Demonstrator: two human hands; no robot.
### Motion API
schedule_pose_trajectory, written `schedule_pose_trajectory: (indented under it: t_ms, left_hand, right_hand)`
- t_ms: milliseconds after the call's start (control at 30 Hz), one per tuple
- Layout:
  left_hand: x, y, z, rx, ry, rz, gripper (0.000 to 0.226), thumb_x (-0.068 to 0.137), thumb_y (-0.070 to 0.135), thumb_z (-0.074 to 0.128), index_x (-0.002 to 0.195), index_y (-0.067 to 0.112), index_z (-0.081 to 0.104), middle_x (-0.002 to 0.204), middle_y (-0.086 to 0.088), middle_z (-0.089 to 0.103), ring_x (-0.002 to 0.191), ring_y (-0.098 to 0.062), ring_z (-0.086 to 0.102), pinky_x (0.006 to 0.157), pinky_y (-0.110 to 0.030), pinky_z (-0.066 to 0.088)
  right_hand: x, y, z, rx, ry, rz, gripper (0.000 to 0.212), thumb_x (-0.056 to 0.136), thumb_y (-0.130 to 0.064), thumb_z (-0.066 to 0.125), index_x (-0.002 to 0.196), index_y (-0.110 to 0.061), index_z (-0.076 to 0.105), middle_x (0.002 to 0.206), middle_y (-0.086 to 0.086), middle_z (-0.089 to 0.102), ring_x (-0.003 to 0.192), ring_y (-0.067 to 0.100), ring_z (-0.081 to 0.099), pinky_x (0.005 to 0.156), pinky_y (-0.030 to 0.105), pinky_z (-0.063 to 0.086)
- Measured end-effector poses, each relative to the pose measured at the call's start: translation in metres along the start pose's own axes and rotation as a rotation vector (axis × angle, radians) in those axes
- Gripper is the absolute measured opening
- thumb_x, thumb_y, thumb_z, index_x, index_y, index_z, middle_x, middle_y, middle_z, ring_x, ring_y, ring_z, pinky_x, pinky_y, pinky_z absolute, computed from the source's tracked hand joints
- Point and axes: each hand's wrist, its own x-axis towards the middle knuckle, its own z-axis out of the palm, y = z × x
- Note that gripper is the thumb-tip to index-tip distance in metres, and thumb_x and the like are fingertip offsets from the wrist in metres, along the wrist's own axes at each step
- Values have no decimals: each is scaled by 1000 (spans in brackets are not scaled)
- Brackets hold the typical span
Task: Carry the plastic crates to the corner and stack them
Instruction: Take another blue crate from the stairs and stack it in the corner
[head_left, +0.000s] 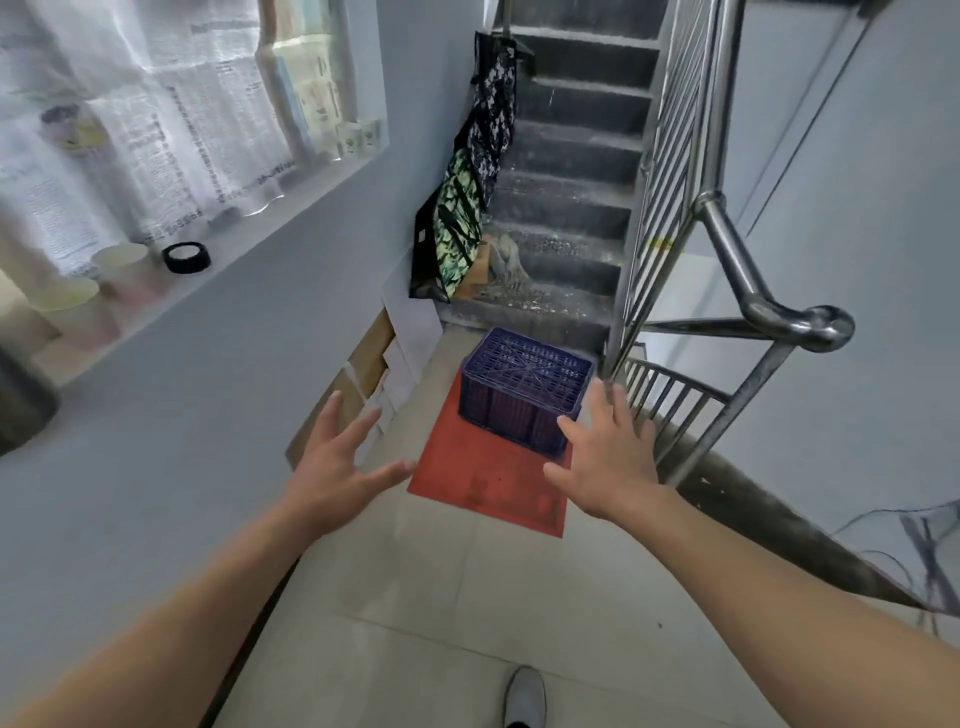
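The crate (524, 384) sat on a red mat (483, 483) at the foot of the stairs (566, 249), just beside the railing (727, 234), apparently upside down with its latticed base facing up. Both hands were empty, fingers spread wide. The left hand (337, 467) hovered short of it. The right hand (608, 462) overlapped its near corner, contact unclear. The crate looked stiff, light and empty, probably best gripped on two opposite walls, with fingers hooked under the lower rim.

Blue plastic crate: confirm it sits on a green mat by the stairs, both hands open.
Not green: the head view shows the blue plastic crate on a red mat by the stairs, left hand and right hand both open.
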Motion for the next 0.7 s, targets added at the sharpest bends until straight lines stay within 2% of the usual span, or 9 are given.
schedule_pose_trajectory:
  t_ms: [100,233,300,367,433,500,600,633,700]
  left_hand:
    - [55,23,13,-14,-26,7,108,63,78,64,156,38,26,165,19,-14,154,-14,-1,122,-43,17]
    - [127,56,25,-11,-59,14,115,60,80,65,158,37,22,164,19,-13,154,-16,3,121,-44,19]
    - [159,76,30,-7,-58,29,116,60,79,65,158,35,21,165,17,-12,154,-18,5,121,-45,20]
    - [189,95,36,0,-63,59,119,61,77,67,159,35,15,166,13,-8,153,-20,11,120,-46,24]
    - [217,111,41,0,-91,93,126,62,75,71,160,34,3,167,8,1,152,-21,17,119,-46,26]
    - [245,123,47,3,-118,132,132,62,76,74,160,35,-5,168,5,6,151,-22,19,119,-47,27]
    - [290,137,57,58,-138,180,132,64,73,76,160,33,-6,167,9,-1,152,-19,13,119,-43,24]
    - [305,141,60,73,-149,187,131,65,71,77,160,32,-4,167,11,-3,153,-18,11,119,-42,24]
    - [338,144,67,98,-166,199,127,68,68,78,161,31,1,166,12,-3,153,-18,11,119,-42,25]
  right_hand:
    - [45,25,2,53,-25,26,68,89,-62,56,151,-35,42,171,8,-17,157,36,-18,118,68,19]
    - [105,59,-3,158,-56,88,75,88,-58,62,154,-34,36,171,6,-17,157,38,-13,117,66,25]
    - [135,79,-10,158,-56,94,81,88,-58,63,157,-33,28,171,6,-18,157,40,-10,117,65,28]
    - [163,97,-19,178,-57,97,95,87,-57,66,162,-36,12,170,5,-19,157,40,4,114,58,38]
    - [187,112,-28,219,-87,105,111,87,-56,71,162,-42,-10,171,6,-19,145,38,39,101,45,52]
    - [210,121,-35,208,-98,101,120,85,-56,73,158,-45,-22,171,10,-17,119,33,63,91,39,57]
    - [245,134,-42,200,-90,98,123,83,-47,77,156,-46,-22,172,10,-14,93,25,69,72,35,62]
    - [256,138,-44,200,-92,101,122,83,-44,77,157,-45,-21,172,9,-14,93,25,69,66,32,60]
    - [277,146,-46,189,-115,127,119,85,-43,75,158,-44,-19,172,8,-15,111,29,66,63,29,55]
